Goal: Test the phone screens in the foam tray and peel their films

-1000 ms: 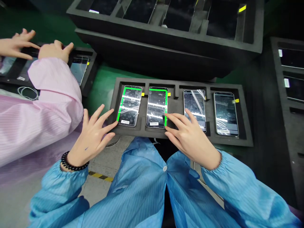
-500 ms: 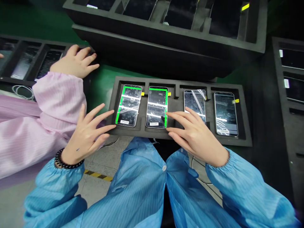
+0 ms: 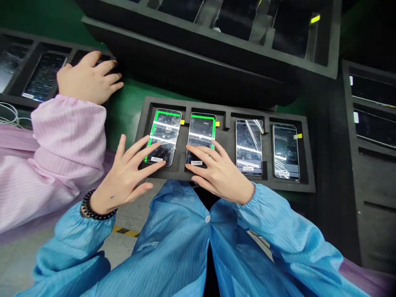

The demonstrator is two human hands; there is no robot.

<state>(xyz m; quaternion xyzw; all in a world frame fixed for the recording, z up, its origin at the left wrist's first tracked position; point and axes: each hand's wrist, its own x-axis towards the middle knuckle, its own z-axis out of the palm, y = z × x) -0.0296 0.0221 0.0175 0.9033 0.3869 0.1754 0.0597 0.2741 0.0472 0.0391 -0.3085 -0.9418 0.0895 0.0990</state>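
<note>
A black foam tray (image 3: 227,183) lies in front of me with several phones in its slots. My left hand (image 3: 123,179) is open, its fingers spread, with fingertips on the lower part of the leftmost phone (image 3: 165,130), whose screen has a green border. My right hand (image 3: 216,171) is open too, its fingers lying on the lower half of the second phone (image 3: 202,128), also green-bordered. Two more phones (image 3: 249,142) (image 3: 285,150) with text on their screens lie to the right, untouched. Both my sleeves are blue.
A co-worker in a pink sleeve (image 3: 58,152) sits at my left, a hand (image 3: 86,78) resting on another phone tray (image 3: 37,74). Stacked black foam trays (image 3: 216,53) stand behind. More trays (image 3: 371,136) stand at the right. The bench top is green (image 3: 123,107).
My right hand slid left from the tray's middle onto the second phone. My left hand moved forward onto the first phone. The co-worker's hand shifted slightly on the left tray.
</note>
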